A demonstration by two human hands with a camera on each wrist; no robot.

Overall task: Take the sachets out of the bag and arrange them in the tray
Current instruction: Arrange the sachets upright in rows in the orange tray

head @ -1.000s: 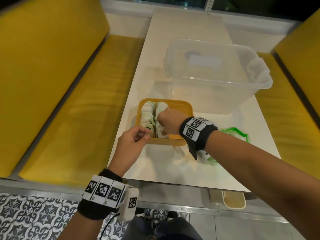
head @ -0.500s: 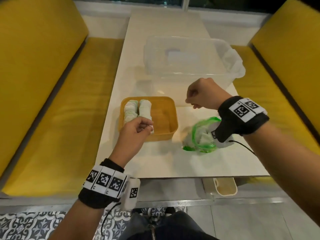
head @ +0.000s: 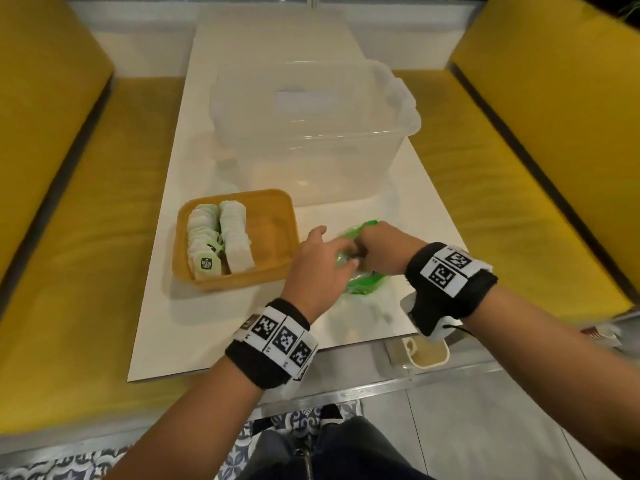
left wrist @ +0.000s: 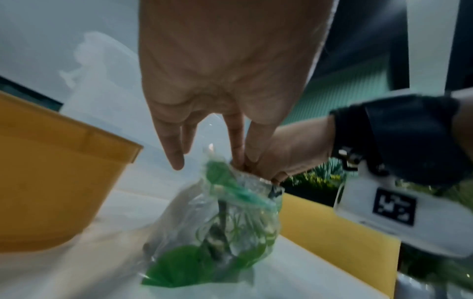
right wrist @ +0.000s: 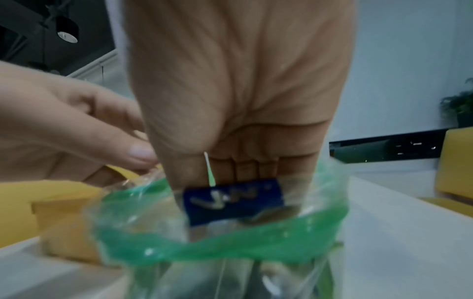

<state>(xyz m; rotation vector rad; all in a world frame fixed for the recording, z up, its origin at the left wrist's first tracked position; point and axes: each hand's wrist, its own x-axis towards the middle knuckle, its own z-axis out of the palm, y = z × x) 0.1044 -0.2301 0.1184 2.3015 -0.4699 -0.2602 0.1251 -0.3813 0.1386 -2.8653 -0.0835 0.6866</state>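
Observation:
An orange tray [head: 239, 284] on the white table holds two rows of pale sachets [head: 233, 237]. To its right lies a clear bag with green print [head: 367, 284]. My left hand [head: 341, 252] pinches the bag's rim, seen close in the left wrist view, where the bag [left wrist: 217, 222] hangs below the left hand [left wrist: 240, 159]. My right hand [head: 360, 249] is in the bag's mouth. In the right wrist view its curled fingers [right wrist: 245, 168] grip a dark blue sachet [right wrist: 232, 200] inside the bag [right wrist: 230, 248]. The rest of the bag's contents are blurred.
A large clear plastic tub [head: 311, 133] stands just behind the tray and bag. Yellow benches run along the left [head: 104, 237] and right [head: 519, 168] of the table [head: 194, 334]. A small beige container [head: 427, 353] hangs below the near edge.
My left hand left the tray and moved right to the bag's rim. My right hand came down from above the table into the bag and took hold of a blue sachet.

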